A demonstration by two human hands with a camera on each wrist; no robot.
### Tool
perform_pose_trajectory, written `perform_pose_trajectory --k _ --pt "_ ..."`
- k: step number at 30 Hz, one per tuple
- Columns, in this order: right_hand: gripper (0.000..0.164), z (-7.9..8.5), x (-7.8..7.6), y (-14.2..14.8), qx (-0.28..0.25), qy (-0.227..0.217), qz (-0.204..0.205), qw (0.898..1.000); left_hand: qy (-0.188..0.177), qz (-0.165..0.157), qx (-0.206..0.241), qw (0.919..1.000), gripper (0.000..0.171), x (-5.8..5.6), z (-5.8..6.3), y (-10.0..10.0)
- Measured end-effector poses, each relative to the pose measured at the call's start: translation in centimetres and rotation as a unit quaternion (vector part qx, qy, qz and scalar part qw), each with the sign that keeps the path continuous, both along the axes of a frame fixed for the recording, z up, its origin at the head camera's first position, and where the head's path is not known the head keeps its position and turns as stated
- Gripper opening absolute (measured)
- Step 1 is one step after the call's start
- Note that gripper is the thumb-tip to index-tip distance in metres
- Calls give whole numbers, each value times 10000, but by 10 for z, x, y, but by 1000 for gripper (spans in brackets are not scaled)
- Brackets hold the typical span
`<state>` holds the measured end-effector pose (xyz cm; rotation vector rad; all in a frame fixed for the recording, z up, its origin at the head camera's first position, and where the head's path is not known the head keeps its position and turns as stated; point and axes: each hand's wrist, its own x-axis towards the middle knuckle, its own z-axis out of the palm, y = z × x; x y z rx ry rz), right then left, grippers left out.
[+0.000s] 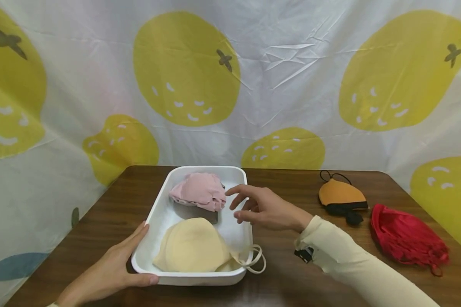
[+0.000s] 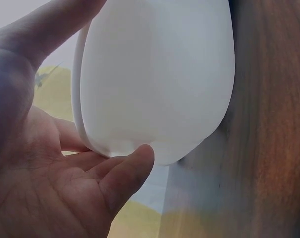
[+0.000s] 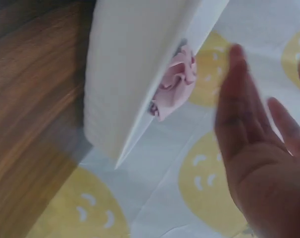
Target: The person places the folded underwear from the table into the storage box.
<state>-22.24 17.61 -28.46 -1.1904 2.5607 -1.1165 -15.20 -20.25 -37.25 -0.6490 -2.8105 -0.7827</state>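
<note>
Nearest my camera, the left hand (image 1: pixel 110 266) grips a white rectangular plastic tray (image 1: pixel 192 279). The right hand (image 1: pixel 270 209) — loosely bent, holding nothing — is closer to the cupped pink fabric bra (image 1: pixel 199 189) I see inside, just left of those fingertips, long axis crosswise.

A white tray (image 1: pixel 190 279) is set near the far edge of the bench (image 1: pixel 288 187). Inside, a folded pink bra (image 1: pixel 199 191) is laid far, a cream bra (image 1: pixel 194 247) near, its strap (image 1: pixel 248 265) hung over the tray's right side.
</note>
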Motion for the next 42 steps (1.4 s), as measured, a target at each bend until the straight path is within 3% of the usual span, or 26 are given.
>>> perform_pose_trajectory --k 7,13,15,18,23,32,35,38,42 --pt "16 -4 -4 21 -1163 109 -900 9891 9 69 -95 9999 120 -1 3 1" --pt "14 -6 -20 50 -1845 259 -1601 9694 -55 58 -40 10000 119 0 2 0" --pt "15 -8 -27 61 -2248 306 -1851 9562 -66 35 -27 10000 119 0 2 0" --pt "14 -12 -37 77 -2882 375 -2328 9281 -69 17 -23 10000 118 1 1 0" --pt "9 -16 -48 101 -3573 99 -3053 8826 -95 21 3 10000 118 1 0 0" --pt "10 -25 -63 141 -4064 -396 -3762 8317 -175 26 67 9998 119 1 3 -1" --pt "13 -27 -65 155 -4062 -576 -3998 8196 -99 5 27 9999 119 0 2 -1" --pt "16 -29 -67 169 -3806 -713 -4262 8176 -15 26 -5 10000 119 1 1 0" --pt "13 -32 -70 187 -2995 -810 -4833 8186 -60 57 88 9999 119 2 -1 1"
